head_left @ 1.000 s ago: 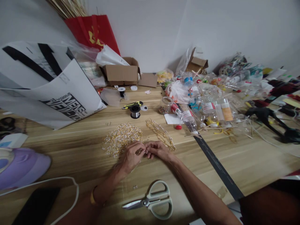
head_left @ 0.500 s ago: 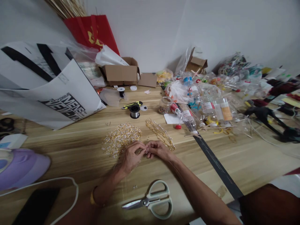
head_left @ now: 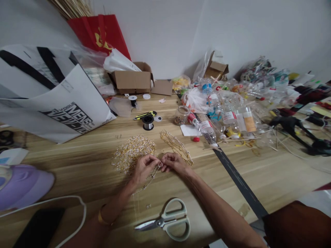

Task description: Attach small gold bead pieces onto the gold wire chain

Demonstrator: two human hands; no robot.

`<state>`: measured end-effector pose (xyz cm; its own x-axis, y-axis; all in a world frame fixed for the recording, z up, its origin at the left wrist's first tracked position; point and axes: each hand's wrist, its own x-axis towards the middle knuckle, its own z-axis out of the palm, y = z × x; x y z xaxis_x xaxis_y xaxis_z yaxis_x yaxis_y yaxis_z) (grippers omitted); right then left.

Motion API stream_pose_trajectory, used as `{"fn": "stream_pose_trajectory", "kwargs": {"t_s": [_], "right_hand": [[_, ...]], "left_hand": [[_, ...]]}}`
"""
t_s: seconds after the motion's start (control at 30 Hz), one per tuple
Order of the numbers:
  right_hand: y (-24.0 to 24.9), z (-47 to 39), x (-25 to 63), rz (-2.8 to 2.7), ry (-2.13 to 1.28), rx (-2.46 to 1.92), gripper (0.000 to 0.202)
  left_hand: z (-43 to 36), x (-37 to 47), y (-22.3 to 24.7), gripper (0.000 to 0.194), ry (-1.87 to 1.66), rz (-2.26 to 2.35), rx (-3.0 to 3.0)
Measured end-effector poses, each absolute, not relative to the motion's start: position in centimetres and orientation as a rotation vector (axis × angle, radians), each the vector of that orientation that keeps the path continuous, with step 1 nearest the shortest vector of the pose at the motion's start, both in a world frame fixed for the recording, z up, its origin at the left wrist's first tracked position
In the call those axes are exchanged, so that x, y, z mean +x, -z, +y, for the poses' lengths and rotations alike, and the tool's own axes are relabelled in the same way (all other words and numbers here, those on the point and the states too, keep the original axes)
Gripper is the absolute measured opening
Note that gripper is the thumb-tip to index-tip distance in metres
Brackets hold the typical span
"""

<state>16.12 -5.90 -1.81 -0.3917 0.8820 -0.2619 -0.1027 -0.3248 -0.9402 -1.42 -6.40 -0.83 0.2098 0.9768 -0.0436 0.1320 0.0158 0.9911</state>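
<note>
My left hand (head_left: 142,168) pinches a thin beaded chain (head_left: 149,183), which hangs from the fingers and trails down onto the table. Fingertip to fingertip with it, my right hand (head_left: 174,162) is closed in a pinch at the chain's end, where a small shiny loop shows. Exactly what lies between the right fingertips is too small to make out. Just behind my left hand lies a heap of gold chain with clear beads (head_left: 133,151). Beyond my right hand, several gold beaded strands (head_left: 178,148) are laid out. Scissors (head_left: 176,220) with pale handles lie nearer me.
A wire spool (head_left: 148,123), a yellow cutter knife (head_left: 145,115) and a bead jar (head_left: 182,115) stand farther back. Plastic bottles (head_left: 230,119) crowd the right. On the left are a white paper bag (head_left: 77,110), a purple object (head_left: 26,186) and a dark phone-like slab (head_left: 38,227).
My left hand has turned and its fingers have opened out somewhat, so more of the hanging chain shows below it. My right hand stays pinched close by, shifted slightly.
</note>
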Motion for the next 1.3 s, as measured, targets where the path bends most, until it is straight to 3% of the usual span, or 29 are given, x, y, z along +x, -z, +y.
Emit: {"fn": "stream_pose_trajectory", "kwargs": {"t_s": [0.7, 1.3], "right_hand": [[2.34, -5.92, 15.85, -1.182, -1.732, -1.135, 0.05], [2.36, -6.18, 15.6, -1.192, -1.549, -1.113, 0.037]], "left_hand": [[-6.31, -1.56, 0.64, 0.02, -0.97, 1.102, 1.272], [-6.04, -1.44, 1.31, 0.024, -0.964, 1.127, 1.191]]}}
